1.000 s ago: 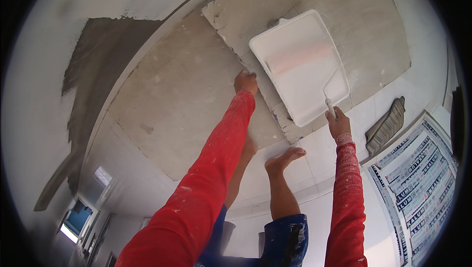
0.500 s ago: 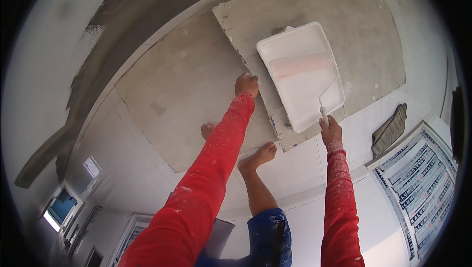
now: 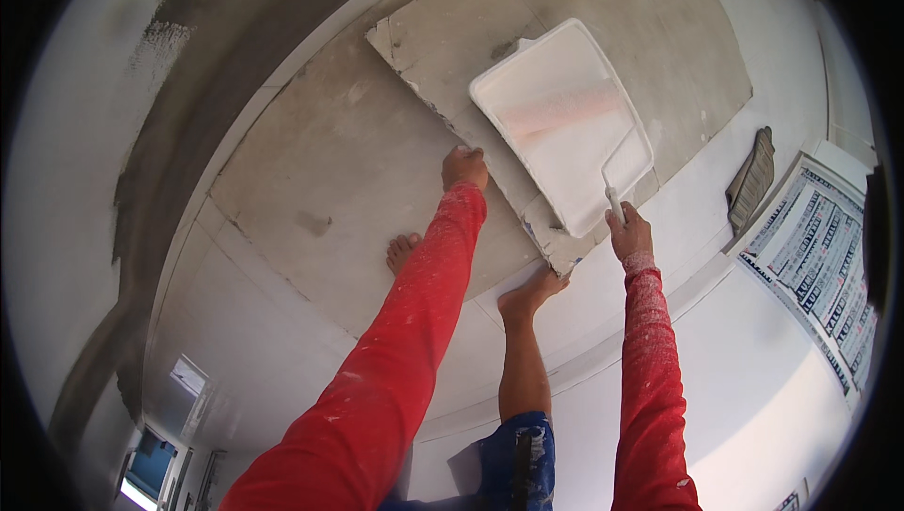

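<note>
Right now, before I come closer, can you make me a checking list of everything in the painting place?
Surface: grey-beige sheets with worn edges, on a pale tiled floor.
Job's things: white tray on the right-hand sheet; pinkish-white roller lies in it.
Clutter: dark ribbed object, kind unclear.
Hands: left hand closed on the right-hand sheet's edge; right hand grips the roller's handle.
Cables: nothing seen.
Surroundings: dark grey patch on a pale wall; print-covered panel at right.

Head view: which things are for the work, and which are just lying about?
Seemingly in use:
paint roller, in the right hand
white tray, under the roller's head
grey board, its edge in the left hand

Seemingly just there:
grey ridged thing
printed covering
</note>
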### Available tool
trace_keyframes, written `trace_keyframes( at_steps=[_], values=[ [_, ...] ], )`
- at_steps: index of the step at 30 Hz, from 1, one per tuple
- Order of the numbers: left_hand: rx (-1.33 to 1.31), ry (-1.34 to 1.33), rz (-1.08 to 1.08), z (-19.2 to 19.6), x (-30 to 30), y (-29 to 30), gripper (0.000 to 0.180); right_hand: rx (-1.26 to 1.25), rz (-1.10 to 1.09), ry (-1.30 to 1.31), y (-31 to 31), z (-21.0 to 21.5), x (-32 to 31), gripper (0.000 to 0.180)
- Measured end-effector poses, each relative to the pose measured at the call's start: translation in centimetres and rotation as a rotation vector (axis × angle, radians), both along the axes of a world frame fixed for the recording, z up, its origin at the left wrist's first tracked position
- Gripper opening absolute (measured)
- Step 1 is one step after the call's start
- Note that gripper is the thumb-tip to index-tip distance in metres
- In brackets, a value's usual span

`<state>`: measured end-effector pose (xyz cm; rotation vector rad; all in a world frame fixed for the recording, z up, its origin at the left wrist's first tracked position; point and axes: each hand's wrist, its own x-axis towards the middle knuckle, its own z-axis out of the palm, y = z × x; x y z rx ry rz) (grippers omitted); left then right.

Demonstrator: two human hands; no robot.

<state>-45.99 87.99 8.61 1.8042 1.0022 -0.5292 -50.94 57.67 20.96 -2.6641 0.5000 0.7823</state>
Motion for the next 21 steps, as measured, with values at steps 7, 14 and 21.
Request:
trace_keyframes(
  at_steps=[7, 14, 21],
  values=[
    [-0.017, 0.0, -0.006, 0.4, -5.2, 6.9, 0.03, 0.002, -0.062, 0.081, 6.9, 1.2, -5.3, 0.043],
    [0.033, -0.052, 0.054, -0.3, -12.9, 14.8, 0.024, 0.007, -0.016, 0.145, 14.5, 1.5, -11.6, 0.046],
    [0.041, -0.033, 0.024, -2.0, -20.2, 22.3, 0.033, 0.012, 0.025, 0.11, 21.6, 1.0, -17.9, 0.045]
  ],
)
